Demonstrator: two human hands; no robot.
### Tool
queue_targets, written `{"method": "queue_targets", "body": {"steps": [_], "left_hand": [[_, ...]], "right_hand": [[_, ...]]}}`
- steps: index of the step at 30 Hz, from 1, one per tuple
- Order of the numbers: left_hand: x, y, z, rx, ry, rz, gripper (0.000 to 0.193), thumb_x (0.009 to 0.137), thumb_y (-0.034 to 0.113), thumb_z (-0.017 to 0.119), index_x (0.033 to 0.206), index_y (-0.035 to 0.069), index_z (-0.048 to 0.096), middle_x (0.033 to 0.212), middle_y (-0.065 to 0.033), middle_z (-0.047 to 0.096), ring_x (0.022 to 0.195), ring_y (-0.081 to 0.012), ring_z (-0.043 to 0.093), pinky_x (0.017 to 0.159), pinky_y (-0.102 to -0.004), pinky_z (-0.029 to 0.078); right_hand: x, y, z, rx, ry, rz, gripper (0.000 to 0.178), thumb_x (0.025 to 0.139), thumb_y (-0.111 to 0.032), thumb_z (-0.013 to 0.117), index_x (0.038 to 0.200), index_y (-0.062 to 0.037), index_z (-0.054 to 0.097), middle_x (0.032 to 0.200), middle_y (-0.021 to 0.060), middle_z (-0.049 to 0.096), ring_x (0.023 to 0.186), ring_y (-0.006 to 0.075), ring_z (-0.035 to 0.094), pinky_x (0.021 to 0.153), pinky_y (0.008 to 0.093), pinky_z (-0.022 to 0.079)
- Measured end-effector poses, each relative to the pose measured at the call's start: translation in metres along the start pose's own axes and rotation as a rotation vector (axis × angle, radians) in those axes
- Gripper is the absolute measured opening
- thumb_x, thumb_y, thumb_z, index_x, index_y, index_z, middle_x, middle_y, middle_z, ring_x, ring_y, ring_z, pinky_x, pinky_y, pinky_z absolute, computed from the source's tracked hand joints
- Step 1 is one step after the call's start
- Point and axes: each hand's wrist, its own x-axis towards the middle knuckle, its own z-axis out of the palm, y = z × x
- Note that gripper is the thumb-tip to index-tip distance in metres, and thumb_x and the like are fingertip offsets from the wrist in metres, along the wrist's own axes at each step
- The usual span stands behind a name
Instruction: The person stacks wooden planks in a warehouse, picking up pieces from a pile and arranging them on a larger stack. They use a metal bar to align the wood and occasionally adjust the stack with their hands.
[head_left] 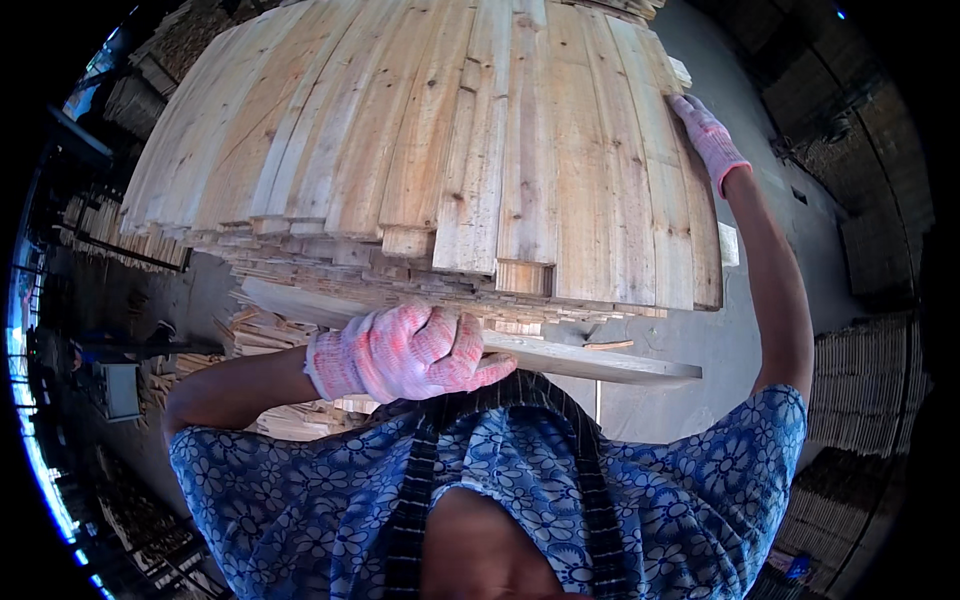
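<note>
Both my hands wear white knit gloves with pink staining. My left hand [410, 352] is in front of my chest, its fingers curled over a long, narrow wooden board [600, 360]. The board shows on both sides of the hand and slants down to the right; the hand hides part of it. Beyond it stands a tall stack of planks [400, 130], topped by a layer of pale, knotty boards side by side with uneven near ends. At the far right, my right hand [708, 135] lies with fingers stretched along the stack's outer edge.
Loose wooden strips [265, 335] lie low on the left, behind my left forearm. Grey concrete floor [640, 410] shows below the stack. More stacked timber [865, 385] stands on the right, and other piles [125, 225] are at the left. A pale box-like object [120, 390] stands lower left.
</note>
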Motion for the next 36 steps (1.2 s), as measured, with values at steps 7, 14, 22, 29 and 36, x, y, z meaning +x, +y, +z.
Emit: {"method": "queue_targets", "body": {"steps": [7,14,22,29,36], "left_hand": [[0.040,-0.046,0.044,0.181,0.332,0.170,0.058,0.083,0.052,0.075,0.103,0.000,0.059,0.092,-0.0100,0.050,0.066,-0.0185,0.045,0.049,-0.0281,0.039],[0.021,-0.027,0.021,0.099,0.245,0.110,0.051,0.085,0.044,0.073,0.104,-0.001,0.060,0.092,-0.0097,0.060,0.067,-0.0192,0.051,0.054,-0.0316,0.043],[-0.028,-0.082,0.009,0.251,0.314,0.252,0.041,0.089,0.035,0.068,0.125,0.016,0.062,0.103,-0.0138,0.061,0.080,-0.0225,0.056,0.058,-0.0341,0.044],[-0.030,-0.084,-0.005,0.189,0.249,0.291,0.040,0.097,0.024,0.052,0.136,0.016,0.054,0.111,-0.0149,0.059,0.082,-0.0233,0.057,0.064,-0.0384,0.044],[-0.126,-0.081,-0.092,0.417,0.476,-0.560,0.057,0.091,0.024,0.067,0.144,0.014,0.048,0.117,-0.0162,0.053,0.086,-0.0241,0.052,0.068,-0.0415,0.045]], "right_hand": [[0.014,-0.003,0.004,-0.137,0.096,-0.028,0.092,0.091,-0.069,0.054,0.153,-0.0035,0.036,0.150,0.0148,0.047,0.133,0.0233,0.049,0.113,0.0339,0.034],[-0.007,0.001,0.004,0.055,0.012,-0.150,0.077,0.098,-0.060,0.049,0.149,-0.0026,0.043,0.146,0.0129,0.050,0.132,0.0206,0.048,0.112,0.0312,0.035],[-0.010,-0.007,0.013,-0.012,0.041,-0.138,0.081,0.095,-0.063,0.053,0.149,-0.0033,0.044,0.144,0.0119,0.052,0.127,0.0231,0.051,0.110,0.0343,0.038],[-0.006,0.003,0.009,0.031,0.036,-0.116,0.074,0.097,-0.059,0.053,0.144,-0.0025,0.048,0.134,0.0112,0.058,0.117,0.0232,0.056,0.104,0.0354,0.043],[-0.013,0.002,0.005,0.259,-0.141,-0.027,0.075,0.099,-0.057,0.050,0.148,-0.0023,0.041,0.138,0.0156,0.053,0.121,0.0281,0.055,0.105,0.0386,0.045]]}}
